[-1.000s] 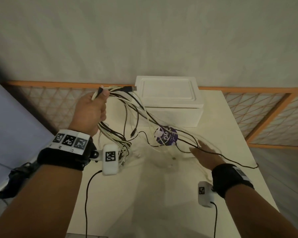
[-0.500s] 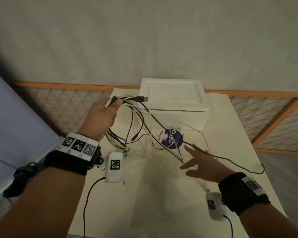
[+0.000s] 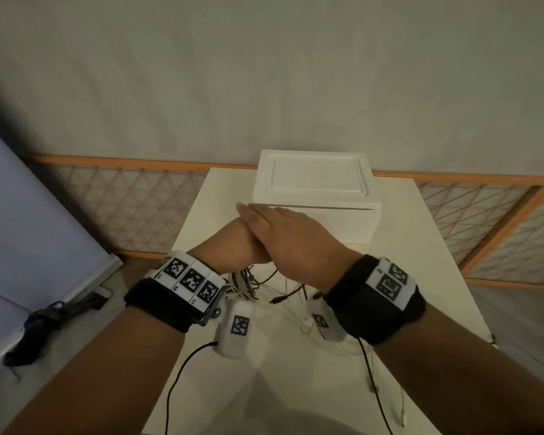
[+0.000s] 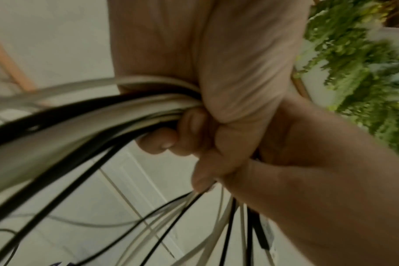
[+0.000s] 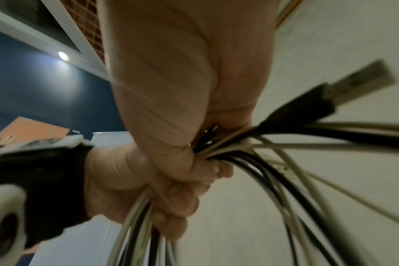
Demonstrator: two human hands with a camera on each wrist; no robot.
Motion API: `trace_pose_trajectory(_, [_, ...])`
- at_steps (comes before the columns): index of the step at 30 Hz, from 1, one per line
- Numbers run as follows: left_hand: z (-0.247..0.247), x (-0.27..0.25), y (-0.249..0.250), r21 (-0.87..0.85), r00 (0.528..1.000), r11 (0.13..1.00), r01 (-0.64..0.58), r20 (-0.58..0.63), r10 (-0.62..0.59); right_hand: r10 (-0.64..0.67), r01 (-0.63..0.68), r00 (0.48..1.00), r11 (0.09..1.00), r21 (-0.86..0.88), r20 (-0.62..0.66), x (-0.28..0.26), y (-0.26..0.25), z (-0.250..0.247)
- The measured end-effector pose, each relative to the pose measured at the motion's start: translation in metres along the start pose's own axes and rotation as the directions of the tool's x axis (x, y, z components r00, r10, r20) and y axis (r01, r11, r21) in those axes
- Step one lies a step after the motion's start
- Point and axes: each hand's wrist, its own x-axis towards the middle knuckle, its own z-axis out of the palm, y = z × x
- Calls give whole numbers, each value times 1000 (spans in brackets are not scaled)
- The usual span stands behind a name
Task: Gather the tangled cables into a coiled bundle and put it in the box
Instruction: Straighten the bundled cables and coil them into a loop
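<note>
Left hand [image 3: 233,246] clenched round cables [image 3: 248,285], fist raised mid-table; loose strands trailing onto table [image 3: 421,246]. Right hand [image 3: 292,237] laid flat over left fist, fingers straight, grasping nothing. Gathering step underway; next likely winding slack into loops. Box [image 3: 314,189] far, lid on. Table edges near both sides.

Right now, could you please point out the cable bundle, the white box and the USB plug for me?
cable bundle [image 4: 84,115]: left wrist view, on the strands beside the gripping fingers.
white box [image 3: 314,180]: head view, on its closed lid.
USB plug [image 5: 362,81]: right wrist view, on its metal end.
</note>
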Motion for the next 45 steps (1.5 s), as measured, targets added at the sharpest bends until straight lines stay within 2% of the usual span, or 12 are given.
trace_pose_trajectory(2, [-1, 3, -5, 124, 997, 990, -71, 15, 69, 69, -66, 993, 997, -45, 91, 2, -1, 5])
trace_pose_trajectory(11, [7, 2, -27, -100, 988, 995, 9, -154, -24, 188, -162, 969, 974, -158, 163, 14, -1, 17])
trace_pose_trajectory(15, [1, -14, -36, -55, 916, 993, 100, -384, -113, 349, -359, 926, 932, 49, 142, 4, 16, 20])
trace_pose_trajectory(17, [0, -25, -35, -182, 922, 975, 128, -341, -185, 432, -440, 898, 890, 118, 83, 0, 27, 26])
trace_pose_trajectory(19, [10, -31, -24, -619, 965, 757, 211, 7, -263, 443, -443, 896, 885, 147, 36, -1, 28, 29])
trace_pose_trajectory(21, [26, -29, -16, -889, 933, 300, 347, 294, -208, 392, -389, 920, 910, 141, 7, -2, 21, 30])
trace_pose_trajectory(24, [40, -13, -11, -940, 922, -198, 277, 318, -220, 322, -324, 946, 935, 144, 36, -7, 4, 39])
trace_pose_trajectory(26, [40, 0, -13, -915, 885, -358, 188, 315, -342, 327, -336, 941, 929, 157, 83, -12, -6, 44])
trace_pose_trajectory(29, [36, 15, -34, -859, 761, -505, 86, 383, -523, 238, -262, 958, 953, 155, 158, -25, -13, 49])
trace_pose_trajectory(34, [21, 21, -80, -898, 704, -440, 19, 325, -632, 211, -258, 949, 947, 193, 235, -63, 3, 50])
trace_pose_trajectory(39, [15, 23, -108, -974, 653, -217, 66, 206, -729, 276, -338, 908, 927, 163, 315, -107, 41, 54])
trace_pose_trajectory(45, [27, 22, -126, -958, 646, -284, -31, 197, -737, 437, -519, 805, 847, 117, 402, -137, 75, 61])
